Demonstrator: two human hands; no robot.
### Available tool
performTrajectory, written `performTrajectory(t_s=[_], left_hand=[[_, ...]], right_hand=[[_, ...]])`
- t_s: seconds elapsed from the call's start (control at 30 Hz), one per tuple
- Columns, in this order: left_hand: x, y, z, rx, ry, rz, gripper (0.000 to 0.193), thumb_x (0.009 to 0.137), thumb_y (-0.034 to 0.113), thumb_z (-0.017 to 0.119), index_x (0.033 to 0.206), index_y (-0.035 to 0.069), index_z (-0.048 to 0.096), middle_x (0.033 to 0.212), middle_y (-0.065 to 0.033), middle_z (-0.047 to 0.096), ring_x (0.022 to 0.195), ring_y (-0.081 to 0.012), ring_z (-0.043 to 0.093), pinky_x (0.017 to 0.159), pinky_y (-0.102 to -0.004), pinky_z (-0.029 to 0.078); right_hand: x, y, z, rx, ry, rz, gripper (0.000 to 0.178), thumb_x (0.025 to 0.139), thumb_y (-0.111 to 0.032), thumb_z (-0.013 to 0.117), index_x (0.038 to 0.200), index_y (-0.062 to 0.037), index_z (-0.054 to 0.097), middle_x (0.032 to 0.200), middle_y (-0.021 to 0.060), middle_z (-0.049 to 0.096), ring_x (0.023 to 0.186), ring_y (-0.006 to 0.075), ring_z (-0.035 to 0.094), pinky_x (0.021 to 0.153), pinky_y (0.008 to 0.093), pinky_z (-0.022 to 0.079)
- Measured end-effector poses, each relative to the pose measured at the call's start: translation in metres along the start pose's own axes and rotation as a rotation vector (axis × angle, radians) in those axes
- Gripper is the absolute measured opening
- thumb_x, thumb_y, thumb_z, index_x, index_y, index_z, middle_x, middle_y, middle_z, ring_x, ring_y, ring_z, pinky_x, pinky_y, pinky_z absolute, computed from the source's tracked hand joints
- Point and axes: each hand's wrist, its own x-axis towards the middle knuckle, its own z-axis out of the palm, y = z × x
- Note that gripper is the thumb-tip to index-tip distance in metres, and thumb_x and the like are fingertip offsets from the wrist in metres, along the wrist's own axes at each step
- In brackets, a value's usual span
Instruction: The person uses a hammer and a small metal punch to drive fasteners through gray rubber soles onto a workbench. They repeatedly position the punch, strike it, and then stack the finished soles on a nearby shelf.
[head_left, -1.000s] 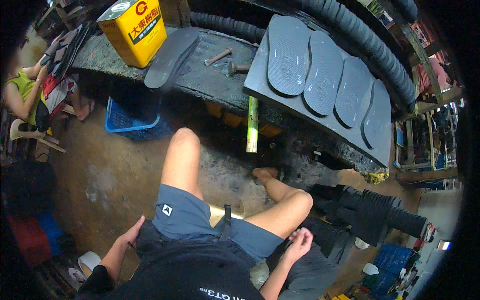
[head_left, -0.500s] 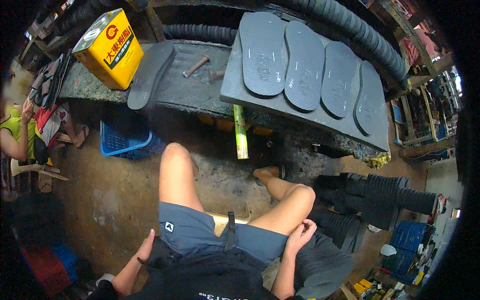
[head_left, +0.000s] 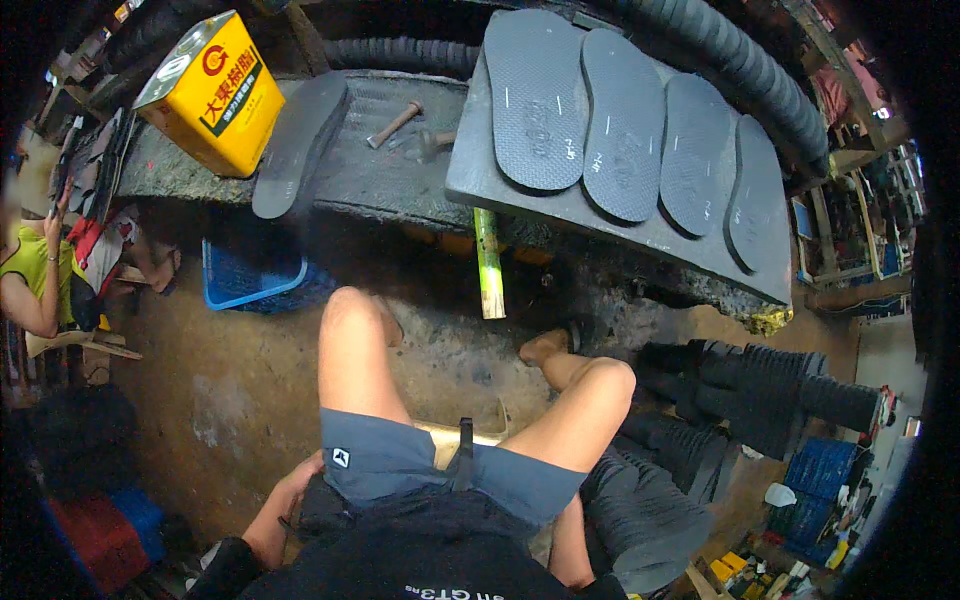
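Note:
Beside the left hip of my grey shorts (head_left: 385, 455) is my left hand (head_left: 303, 473), its fingers mostly hidden against the cloth. My right forearm (head_left: 570, 545) goes down beside my right thigh, and the hand is hidden there. Several grey textured sandal soles (head_left: 535, 100) lie side by side on a thick grey slab (head_left: 480, 178) on the bench, out of reach of both hands as they stand. Another dark sole (head_left: 300, 145) lies left of them, next to a yellow metal can (head_left: 220, 100). A hammer (head_left: 396, 125) rests between, with a second tool (head_left: 435, 143) by the slab.
Under the bench stands a blue plastic basket (head_left: 255, 280). A green-and-yellow post (head_left: 488, 265) comes down from the slab. Stacks of dark soles (head_left: 650, 510) sit by my right leg. A person in a yellow-green top (head_left: 38, 265) sits at far left.
My right hand has gone from on top of my right thigh down beside it, out of sight. My left hand has come in against my hip. The view has shifted slightly.

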Motion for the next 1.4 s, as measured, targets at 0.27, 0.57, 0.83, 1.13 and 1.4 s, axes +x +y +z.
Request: performTrajectory(t_s=[0.27,0.57,0.83,1.13,1.4], left_hand=[[0.012,0.065,0.020,0.569,0.040,-0.146,0.039,0.098,0.031,0.059,0.124,0.003,0.065,0.121,-0.0140,0.070,0.106,-0.0261,0.067,0.091,-0.0427,0.056],[0.054,0.077,-0.015,0.890,0.031,-0.179,0.022,0.088,0.022,0.065,0.094,0.002,0.073,0.093,-0.0166,0.075,0.081,-0.0268,0.070,0.072,-0.0432,0.056],[-0.040,0.329,0.127,0.894,0.407,1.171,0.036,0.108,0.031,0.060,0.088,0.002,0.062,0.067,-0.0075,0.057,0.056,-0.0154,0.052,0.050,-0.0366,0.043],[-0.007,0.527,0.338,0.513,0.168,0.919,0.085,0.104,0.069,0.046,0.135,-0.009,0.064,0.131,-0.0217,0.070,0.113,-0.0309,0.070,0.099,-0.0464,0.054],[-0.020,0.501,0.323,0.563,0.386,1.078,0.101,0.105,0.073,0.029,0.130,-0.020,0.060,0.137,-0.0383,0.061,0.140,-0.0433,0.053,0.117,-0.0454,0.038]], right_hand=[[0.032,0.056,0.037,-0.344,0.084,0.064,0.021,0.111,-0.023,0.052,0.109,-0.0043,0.062,0.101,0.0056,0.063,0.090,0.0187,0.060,0.078,0.0355,0.050],[0.034,0.039,0.040,-0.456,0.168,-0.113,0.019,0.111,-0.022,0.053,0.103,-0.0060,0.059,0.083,0.0035,0.058,0.075,0.0161,0.058,0.066,0.0352,0.049],[-0.065,-0.271,0.140,-0.357,0.058,-1.545,0.027,0.110,-0.030,0.058,0.122,-0.0051,0.059,0.085,-0.0004,0.054,0.067,0.0078,0.049,0.056,0.0253,0.040],[-0.097,-0.493,0.297,-0.877,-0.256,-0.809,0.075,0.104,-0.065,0.050,0.147,-0.0037,0.053,0.128,0.0145,0.068,0.106,0.0231,0.065,0.091,0.0385,0.051],[-0.153,-0.454,0.282,-0.946,-0.318,-1.118,0.058,0.111,-0.047,0.052,0.125,0.0068,0.066,0.112,0.0098,0.074,0.098,0.0171,0.066,0.094,0.0337,0.051]])
